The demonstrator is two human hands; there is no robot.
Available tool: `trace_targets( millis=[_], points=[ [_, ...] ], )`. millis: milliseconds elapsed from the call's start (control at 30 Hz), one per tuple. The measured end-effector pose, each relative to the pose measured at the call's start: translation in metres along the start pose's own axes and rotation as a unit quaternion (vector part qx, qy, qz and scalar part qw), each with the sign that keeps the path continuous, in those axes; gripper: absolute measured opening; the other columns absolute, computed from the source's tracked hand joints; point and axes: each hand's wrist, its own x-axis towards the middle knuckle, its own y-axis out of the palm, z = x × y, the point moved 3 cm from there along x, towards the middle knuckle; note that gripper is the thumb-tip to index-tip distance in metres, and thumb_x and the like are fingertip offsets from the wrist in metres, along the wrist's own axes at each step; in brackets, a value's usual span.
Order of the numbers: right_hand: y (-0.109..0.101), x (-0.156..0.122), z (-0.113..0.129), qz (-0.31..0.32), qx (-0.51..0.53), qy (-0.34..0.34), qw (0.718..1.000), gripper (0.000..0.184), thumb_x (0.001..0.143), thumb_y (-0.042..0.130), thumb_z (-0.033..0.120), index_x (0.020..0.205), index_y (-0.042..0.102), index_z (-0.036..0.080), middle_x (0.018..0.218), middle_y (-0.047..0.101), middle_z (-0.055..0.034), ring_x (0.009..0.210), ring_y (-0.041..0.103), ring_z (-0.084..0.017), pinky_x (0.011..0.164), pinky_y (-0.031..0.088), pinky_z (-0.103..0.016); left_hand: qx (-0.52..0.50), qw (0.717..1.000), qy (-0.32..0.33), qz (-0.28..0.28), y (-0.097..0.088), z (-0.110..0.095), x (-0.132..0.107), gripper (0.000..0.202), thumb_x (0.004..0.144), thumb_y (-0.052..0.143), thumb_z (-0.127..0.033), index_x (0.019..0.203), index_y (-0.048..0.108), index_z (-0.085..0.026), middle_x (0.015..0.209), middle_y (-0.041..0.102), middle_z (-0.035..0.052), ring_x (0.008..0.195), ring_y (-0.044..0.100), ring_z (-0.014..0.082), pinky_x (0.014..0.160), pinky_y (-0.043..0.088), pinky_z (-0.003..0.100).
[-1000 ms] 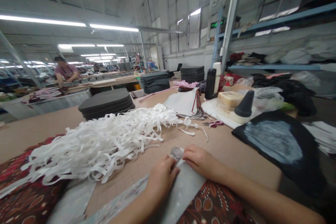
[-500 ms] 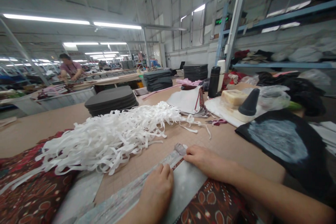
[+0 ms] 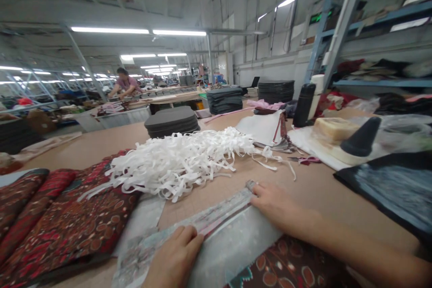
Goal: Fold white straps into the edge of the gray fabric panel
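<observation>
My left hand (image 3: 175,258) lies flat, fingers together, pressing on a long clear ruler (image 3: 209,220) at its near end. At the ruler's far tip my right hand (image 3: 275,204) rests with the fingers pressed down on a grey-white sheet (image 3: 232,247). That sheet lies over a dark red patterned fabric piece (image 3: 286,270) at the table's near edge. Neither hand grips anything that I can make out.
A heap of white strips (image 3: 182,162) lies just beyond the ruler. Red patterned fabric pieces (image 3: 50,220) are stacked at left, dark grey stacks (image 3: 172,121) further back. Scissors (image 3: 305,159), a black cone (image 3: 361,137), a black flask (image 3: 303,105) and a black cloth (image 3: 394,186) are at right. A person (image 3: 123,83) works at a far table.
My left hand has slid along the ruler toward me, away from my right hand, which stays at the far tip. The view has turned left, showing more red fabric.
</observation>
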Motion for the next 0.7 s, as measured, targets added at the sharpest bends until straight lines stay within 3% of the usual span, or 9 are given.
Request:
trace_targets(
  millis=[133, 233, 333, 433, 567, 633, 700],
  points=[
    [0.008, 0.018, 0.051, 0.005, 0.029, -0.122, 0.992, 0.017, 0.083, 0.047, 0.007, 0.091, 0.06, 0.015, 0.089, 0.061, -0.0068, 0.082, 0.054, -0.019, 0.072, 0.041, -0.028, 0.067, 0.995, 0.057, -0.038, 0.01, -0.003, -0.004, 0.036, 0.08, 0.054, -0.004, 0.112, 0.054, -0.02, 0.099, 0.059, 0.0056, 0.089, 0.053, 0.0208, 0.077, 0.046, 0.03],
    [0.012, 0.022, 0.07, 0.012, 0.014, -0.171, 0.985, 0.013, 0.085, 0.049, 0.011, 0.091, 0.059, 0.014, 0.087, 0.061, -0.007, 0.081, 0.053, -0.019, 0.073, 0.041, -0.029, 0.111, 0.989, 0.085, -0.051, 0.015, -0.006, -0.004, 0.037, 0.08, 0.053, -0.004, 0.115, 0.052, -0.015, 0.102, 0.06, 0.0085, 0.089, 0.053, 0.023, 0.077, 0.047, 0.034],
    [0.011, 0.014, 0.06, 0.029, -0.02, -0.176, 0.984, 0.011, 0.085, 0.05, 0.011, 0.089, 0.06, 0.013, 0.085, 0.061, -0.0078, 0.08, 0.053, -0.021, 0.072, 0.042, -0.03, 0.125, 0.988, 0.081, -0.042, 0.015, -0.005, -0.007, 0.036, 0.08, 0.052, -0.004, 0.115, 0.052, -0.015, 0.102, 0.06, 0.0087, 0.088, 0.053, 0.0234, 0.077, 0.048, 0.035],
    [0.005, -0.001, 0.031, 0.044, -0.017, -0.128, 0.991, 0.016, 0.085, 0.047, 0.008, 0.092, 0.06, 0.015, 0.088, 0.061, -0.0077, 0.082, 0.054, -0.021, 0.074, 0.042, -0.031, 0.11, 0.992, 0.062, -0.029, 0.012, 0.002, -0.017, 0.038, 0.078, 0.05, -0.001, 0.112, 0.055, -0.017, 0.1, 0.06, 0.0071, 0.087, 0.054, 0.0218, 0.078, 0.047, 0.031],
    [-0.002, -0.013, -0.002, 0.046, 0.003, -0.059, 0.997, 0.026, 0.083, 0.043, 0.003, 0.094, 0.061, 0.018, 0.094, 0.061, -0.0082, 0.085, 0.055, -0.021, 0.072, 0.043, -0.03, 0.079, 0.995, 0.009, -0.06, 0.007, 0.019, -0.039, 0.045, 0.072, 0.044, 0.005, 0.107, 0.057, -0.021, 0.098, 0.06, 0.0041, 0.088, 0.054, 0.0197, 0.078, 0.046, 0.029],
    [-0.001, -0.009, -0.002, 0.062, -0.017, -0.035, 0.997, 0.026, 0.081, 0.042, 0.002, 0.089, 0.062, 0.017, 0.092, 0.061, -0.0092, 0.082, 0.056, -0.022, 0.069, 0.043, -0.03, 0.06, 0.995, -0.002, -0.074, 0.007, 0.025, -0.048, 0.045, 0.073, 0.044, 0.004, 0.106, 0.057, -0.023, 0.096, 0.059, 0.0029, 0.087, 0.054, 0.0187, 0.077, 0.045, 0.028],
    [0.003, 0.003, 0.012, 0.076, -0.041, -0.034, 0.996, 0.025, 0.081, 0.041, 0.001, 0.085, 0.061, 0.015, 0.088, 0.061, -0.0096, 0.079, 0.056, -0.021, 0.068, 0.042, -0.03, 0.058, 0.995, 0.0, -0.086, 0.008, 0.028, -0.053, 0.043, 0.074, 0.045, 0.003, 0.106, 0.057, -0.023, 0.095, 0.059, 0.0026, 0.087, 0.053, 0.0184, 0.077, 0.044, 0.027]
  ],
)
